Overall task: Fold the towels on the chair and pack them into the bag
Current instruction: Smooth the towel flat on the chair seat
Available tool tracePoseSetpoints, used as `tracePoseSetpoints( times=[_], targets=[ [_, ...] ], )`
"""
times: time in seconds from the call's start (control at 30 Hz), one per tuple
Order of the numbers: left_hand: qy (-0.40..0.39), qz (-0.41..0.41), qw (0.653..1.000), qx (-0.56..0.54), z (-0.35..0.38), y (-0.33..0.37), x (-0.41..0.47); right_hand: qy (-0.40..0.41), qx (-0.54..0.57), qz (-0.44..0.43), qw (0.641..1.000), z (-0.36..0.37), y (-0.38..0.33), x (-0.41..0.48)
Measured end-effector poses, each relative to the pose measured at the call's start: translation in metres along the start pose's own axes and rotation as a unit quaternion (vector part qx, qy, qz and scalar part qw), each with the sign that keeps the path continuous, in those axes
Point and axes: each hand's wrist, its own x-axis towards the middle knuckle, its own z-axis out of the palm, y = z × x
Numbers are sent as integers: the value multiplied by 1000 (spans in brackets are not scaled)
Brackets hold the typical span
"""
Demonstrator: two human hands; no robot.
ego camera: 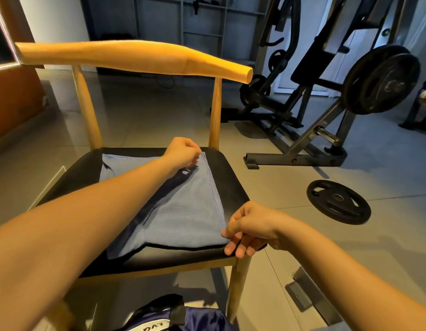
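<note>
Your left arm reaches long and nearly straight from seven o'clock of the view, passing low over the chair [135,57] to the far side of its black seat [71,177]. There your left hand [182,151] is turned knuckles-up with the fingers curled under, pinching the far right corner of the light blue towel [183,211], at about one o'clock on the seat.

Your right arm comes in from five o'clock of the view, bent at the wrist. Your right hand [251,226] sits at the seat's near right corner, about four o'clock on it. Thumb and forefinger are closed on the towel's near right corner, and the other fingers [239,250] hang loosely curled below the seat edge.

The towel lies spread flat on the seat. Its stitched hem [213,192] runs as a straight line from one pinch to the other, so both grips are on the same right-hand edge. The rest of the cloth stretches away toward nine o'clock, beneath your left forearm. A darker band shows under that forearm; whether it is shadow or a second cloth cannot be told.

The bag [202,318], dark blue with a black strap, is at six o'clock from the chair at the bottom edge of the view, well apart from both hands. A weight plate [338,201] lies flat on the floor at three o'clock from the seat, and a weight machine [326,91] stands at about two o'clock.
</note>
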Motion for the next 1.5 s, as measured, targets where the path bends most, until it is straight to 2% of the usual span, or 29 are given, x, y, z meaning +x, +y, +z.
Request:
tracePoseSetpoints(
  times=[0.1, 0.17, 0.3, 0.53, 0.6, 0.7, 0.73, 0.83, 1.07, 1.2, 1.37, 1.5],
  targets=[
    [-42, 32, 986, 156, -39, -6, -28, 13, 11, 8, 1000, 1, 0, 1],
    [-62, 42, 976, 204, -64, -9, -56, 30, 14, 9, 999, 1, 0, 1],
    [-80, 52, 968, 233, -100, -25, -120, 42, -1, 0, 999, 1, -2, 0],
    [17, 116, 971, 207, -102, -57, -223, 26, -109, -1, 994, 1, -16, 2],
    [43, 151, 944, 290, -92, -64, -237, 23, -129, 4, 991, 1, -19, 4],
    [108, 225, 867, 431, -72, -76, -240, 18, -143, 13, 990, -1, -21, 6],
    [119, 232, 854, 450, -69, -80, -237, 18, -143, 15, 989, 0, -22, 6],
    [150, 226, 843, 464, -66, -89, -227, 27, -135, 17, 990, 0, -19, 6],
    [199, 181, 887, 375, -60, -87, -229, 68, -104, -2, 992, 7, -10, 2],
    [225, 139, 920, 289, -70, -86, -239, 74, -85, -11, 994, 7, -6, 2],
    [197, 51, 978, 47, -100, -74, -252, 68, -60, -20, 996, 2, -4, 1],
    [177, -4, 972, -154, -119, -75, -261, 72, -39, -24, 996, -5, 0, -2]
  ],
)
